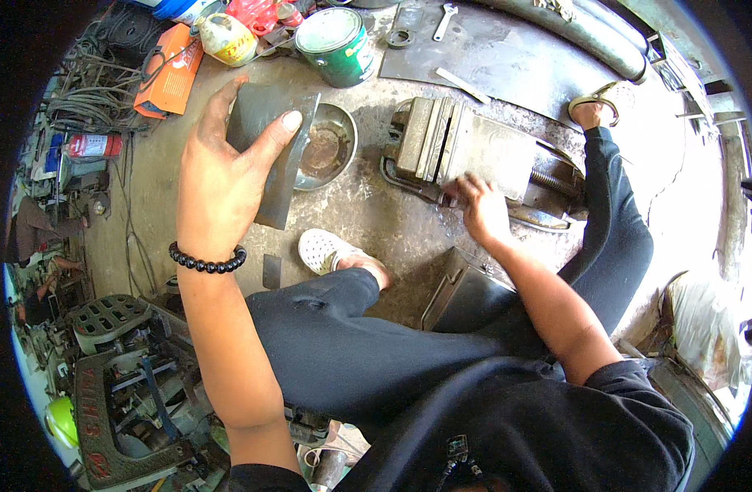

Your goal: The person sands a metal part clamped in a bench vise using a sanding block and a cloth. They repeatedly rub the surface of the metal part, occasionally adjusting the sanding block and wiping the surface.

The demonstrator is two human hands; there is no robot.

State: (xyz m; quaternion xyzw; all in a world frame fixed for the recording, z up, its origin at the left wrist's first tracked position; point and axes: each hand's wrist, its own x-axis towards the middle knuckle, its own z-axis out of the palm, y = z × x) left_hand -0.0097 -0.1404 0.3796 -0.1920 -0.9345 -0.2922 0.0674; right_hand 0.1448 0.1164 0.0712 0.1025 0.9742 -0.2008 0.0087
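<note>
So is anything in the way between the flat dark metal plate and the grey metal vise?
A round, shallow grey metal pan on the floor shows between the flat dark metal plate in the left hand and the grey metal vise. It looks low, though. The right hand is at the vise's near side.

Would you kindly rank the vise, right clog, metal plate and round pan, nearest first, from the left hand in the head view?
1. Metal plate: in the left hand.
2. Round pan: right of it.
3. Vise: farther right.
4. Right clog: beyond the vise.
</note>
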